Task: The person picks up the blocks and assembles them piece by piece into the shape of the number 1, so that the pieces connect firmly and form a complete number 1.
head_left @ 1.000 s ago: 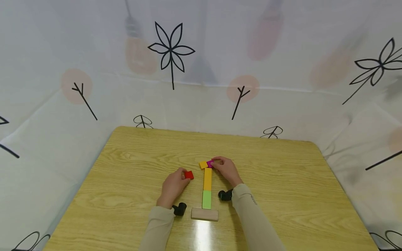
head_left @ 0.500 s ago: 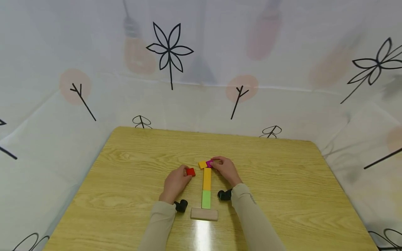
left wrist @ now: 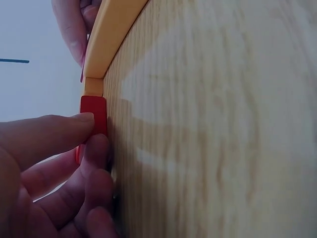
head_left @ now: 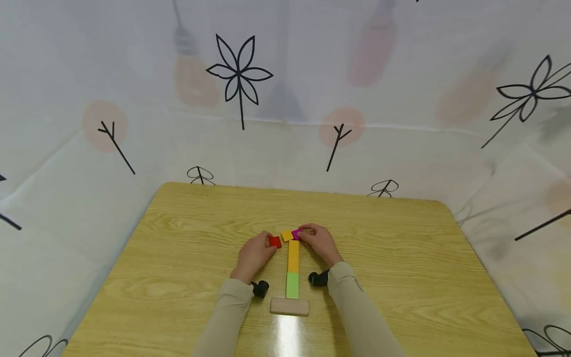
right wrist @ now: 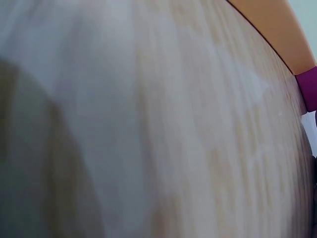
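Observation:
My left hand (head_left: pixel 253 255) pinches a small red block (head_left: pixel 275 242) between thumb and fingers, just left of a small yellow block (head_left: pixel 287 235). In the left wrist view, the red block (left wrist: pixel 93 106) appears right by the yellow one; whether they touch I cannot tell. A small magenta block (head_left: pixel 296 234) lies against the yellow block's right side, and my right hand (head_left: pixel 322 244) pinches it. Below these two, a long yellow-orange block (head_left: pixel 293 256) runs toward me, followed by a light green block (head_left: pixel 292 285) and a crosswise plain wooden block (head_left: pixel 289 306).
The wood-grain table (head_left: pixel 379 248) extends on both sides of the blocks. A printed white cloth (head_left: pixel 285 148) hangs behind and beside it. Black wrist cameras, left (head_left: pixel 260 289) and right (head_left: pixel 318 279), sit close to the block column.
My left hand has carried the red block rightward and slightly away from me, closer to the small yellow block. The right hand stays on the magenta block.

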The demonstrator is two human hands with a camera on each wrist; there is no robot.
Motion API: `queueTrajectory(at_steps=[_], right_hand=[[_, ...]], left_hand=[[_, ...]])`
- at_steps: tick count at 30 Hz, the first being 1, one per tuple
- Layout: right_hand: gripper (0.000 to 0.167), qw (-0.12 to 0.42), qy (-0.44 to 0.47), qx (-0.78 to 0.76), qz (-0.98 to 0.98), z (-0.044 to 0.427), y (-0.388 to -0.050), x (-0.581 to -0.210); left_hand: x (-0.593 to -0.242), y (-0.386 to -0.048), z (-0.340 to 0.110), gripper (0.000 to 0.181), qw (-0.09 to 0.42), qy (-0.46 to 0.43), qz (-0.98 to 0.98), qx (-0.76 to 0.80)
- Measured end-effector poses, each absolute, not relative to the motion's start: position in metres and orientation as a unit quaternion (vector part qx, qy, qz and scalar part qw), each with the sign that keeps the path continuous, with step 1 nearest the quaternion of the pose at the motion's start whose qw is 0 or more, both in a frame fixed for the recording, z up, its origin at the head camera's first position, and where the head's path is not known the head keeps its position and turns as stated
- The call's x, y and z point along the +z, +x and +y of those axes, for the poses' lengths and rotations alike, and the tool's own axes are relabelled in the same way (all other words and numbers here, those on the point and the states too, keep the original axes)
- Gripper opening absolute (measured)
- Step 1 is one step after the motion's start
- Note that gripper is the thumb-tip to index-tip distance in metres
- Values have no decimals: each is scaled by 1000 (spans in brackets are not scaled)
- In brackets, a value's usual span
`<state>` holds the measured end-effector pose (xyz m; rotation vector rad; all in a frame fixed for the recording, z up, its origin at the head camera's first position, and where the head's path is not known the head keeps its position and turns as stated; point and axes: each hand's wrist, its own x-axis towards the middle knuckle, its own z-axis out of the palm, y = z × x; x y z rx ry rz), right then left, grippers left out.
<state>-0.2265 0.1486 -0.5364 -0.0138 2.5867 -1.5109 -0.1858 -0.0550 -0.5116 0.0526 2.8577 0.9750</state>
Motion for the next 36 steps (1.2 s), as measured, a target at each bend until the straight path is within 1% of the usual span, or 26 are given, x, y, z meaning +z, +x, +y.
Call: queueTrajectory(at_steps=[17,28,36], right_hand=[[28,77,-7,-515,854,146,-227,-537],[31,79,-15,-504,860,147,-226,-534],[30,82,-13,-500,862,148,-226,-534]], left_hand=[[-513,-191,-49,31,65,4,945,322],[-512,-192,-49,30,61,7,946,319],[-514,-193,-48,30,64,5,945,321]])
